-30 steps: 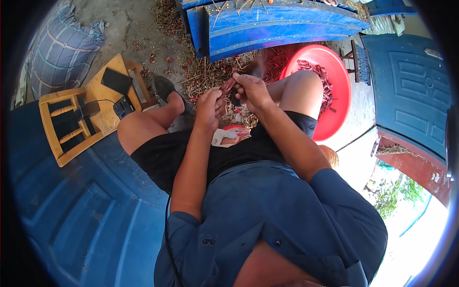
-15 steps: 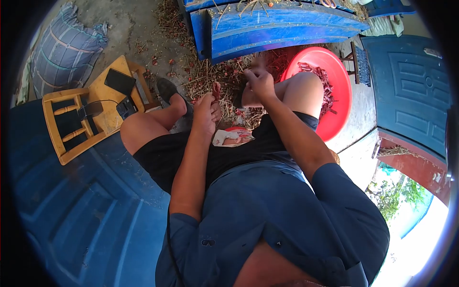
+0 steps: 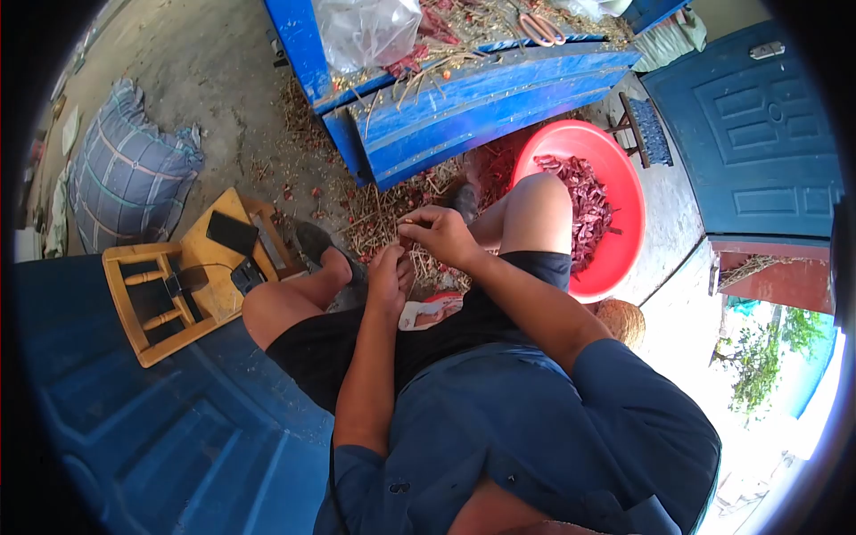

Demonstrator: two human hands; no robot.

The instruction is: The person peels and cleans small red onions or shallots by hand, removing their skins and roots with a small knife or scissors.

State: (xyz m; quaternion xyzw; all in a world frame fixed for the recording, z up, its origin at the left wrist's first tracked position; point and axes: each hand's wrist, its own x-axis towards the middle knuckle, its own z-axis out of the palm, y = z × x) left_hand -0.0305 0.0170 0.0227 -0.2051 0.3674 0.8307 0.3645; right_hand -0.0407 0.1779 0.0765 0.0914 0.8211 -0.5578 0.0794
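My left hand is closed around a dried red chili pepper, mostly hidden by the fingers. Just above it, my right hand pinches at the pepper's upper end with thumb and forefinger; the exact contact is too small to see. Both hands hover over my lap, almost touching each other. Below them, a white and red printed packet rests between my thighs. By my right knee stands a red plastic tub holding many dried red chilies.
Stems and debris litter the floor ahead. Beyond stands a blue metal bed or bench with scissors and a clear plastic bag. At left are a wooden chair carrying dark devices and a stuffed plaid sack.
My right hand has moved left from near my right knee to meet my left hand at the pepper. The whole view has shifted, showing more of the blue structure's top.
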